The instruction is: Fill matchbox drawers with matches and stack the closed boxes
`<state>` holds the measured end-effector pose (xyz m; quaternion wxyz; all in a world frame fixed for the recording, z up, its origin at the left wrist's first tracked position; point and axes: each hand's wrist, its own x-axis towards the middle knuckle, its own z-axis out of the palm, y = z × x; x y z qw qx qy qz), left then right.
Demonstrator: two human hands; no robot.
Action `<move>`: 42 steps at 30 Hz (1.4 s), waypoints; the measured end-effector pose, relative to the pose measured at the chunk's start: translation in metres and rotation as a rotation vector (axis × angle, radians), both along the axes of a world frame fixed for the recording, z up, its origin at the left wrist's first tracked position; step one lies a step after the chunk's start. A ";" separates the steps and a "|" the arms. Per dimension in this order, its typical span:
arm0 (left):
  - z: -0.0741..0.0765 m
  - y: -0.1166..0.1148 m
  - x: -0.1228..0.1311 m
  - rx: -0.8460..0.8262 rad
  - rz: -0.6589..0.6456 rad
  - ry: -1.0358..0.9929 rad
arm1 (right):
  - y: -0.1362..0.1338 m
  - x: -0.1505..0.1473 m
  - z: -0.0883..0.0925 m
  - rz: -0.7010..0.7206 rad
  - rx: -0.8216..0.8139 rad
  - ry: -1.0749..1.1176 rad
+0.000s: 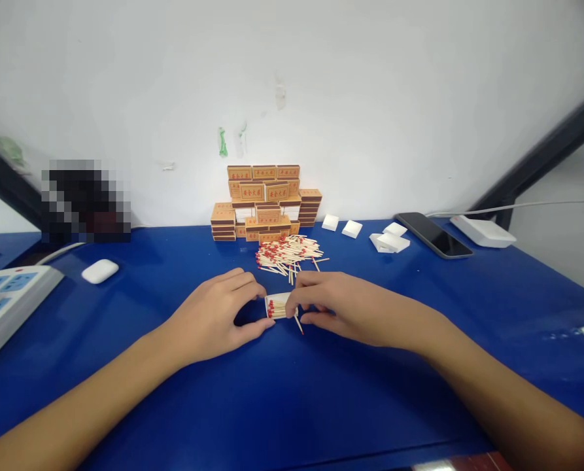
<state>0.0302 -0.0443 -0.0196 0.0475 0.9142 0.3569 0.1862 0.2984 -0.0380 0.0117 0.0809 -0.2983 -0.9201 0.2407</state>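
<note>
A small white matchbox tray (pixel 275 305) with red-tipped matches in it lies on the blue table (pixel 292 392) between my hands. My left hand (pixel 218 314) curls round its left end, thumb and fingers touching it. My right hand (pixel 335 304) pinches matches at the tray's right end, and one match (pixel 299 324) sticks out below the fingers. Just behind lies a loose pile of matches (pixel 288 252). A stack of orange matchboxes (pixel 267 203) stands against the wall.
Several empty white trays (pixel 388 241) lie at the back right, beside a black phone (pixel 433 234) and a white device (pixel 482 230). A white earbud case (pixel 100 270) and a power strip (pixel 7 297) sit at the left.
</note>
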 end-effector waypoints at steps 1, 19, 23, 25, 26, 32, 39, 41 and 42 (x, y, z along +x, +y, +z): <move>0.000 0.000 0.000 0.001 0.001 0.002 | 0.001 0.000 -0.002 -0.002 -0.001 0.001; -0.002 0.000 -0.001 -0.003 -0.011 0.010 | 0.004 0.000 -0.007 -0.073 -0.044 0.051; -0.002 0.000 -0.001 -0.008 -0.012 0.006 | 0.002 -0.003 -0.009 -0.129 -0.042 0.116; -0.002 0.000 0.000 -0.009 -0.011 0.006 | 0.000 -0.008 -0.012 -0.179 -0.009 0.119; -0.002 0.000 0.000 -0.009 -0.013 0.006 | -0.002 -0.011 -0.014 -0.196 0.012 0.114; -0.001 0.000 0.000 -0.009 -0.012 -0.007 | 0.012 -0.003 -0.013 -0.230 0.124 0.156; -0.001 -0.002 0.001 0.029 -0.034 0.006 | 0.053 0.041 -0.009 -0.549 0.364 -0.054; -0.001 -0.003 0.001 0.041 -0.037 0.005 | 0.055 0.040 -0.014 -0.592 0.311 -0.099; 0.000 -0.003 0.001 0.045 -0.037 0.004 | 0.054 0.037 -0.017 -0.608 0.290 -0.108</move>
